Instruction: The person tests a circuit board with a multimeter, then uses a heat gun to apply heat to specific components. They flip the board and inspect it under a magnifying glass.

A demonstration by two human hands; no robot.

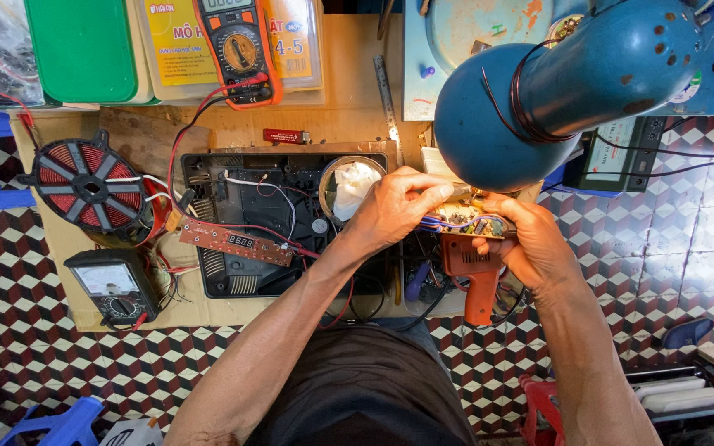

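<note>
So both hands are up close under the big round blue metal desk lamp (530, 99), working on a small circuit board with blue and purple wires (464, 221) coming off it. The right hand (530, 244) is wrapped around the board from below, fingers clenched on its edge, holding it just above the orange pistol-shaped soldering gun (473, 277) lying on the bench. The left hand (394, 206) comes in from the other side, fingertips pinched on something thin at the board's near end. A lead or a wire, I honestly can't tell.

My guess is this is the inspect-or-fiddle-with-a-joint stage. Whatever comes next needs the board kept steady and the wires out of the way.

Left of the hands sits the opened black plastic induction cooker base (274, 223), with a narrow red display board (229, 242) lying across it and a round red copper coil (88, 183) flipped out beside it. There's a yellow digital multimeter (237, 45) up top and a black analogue meter (117, 285) lower left.

The lamp shade hides the board's far end, and the components are too small to make out.
</note>
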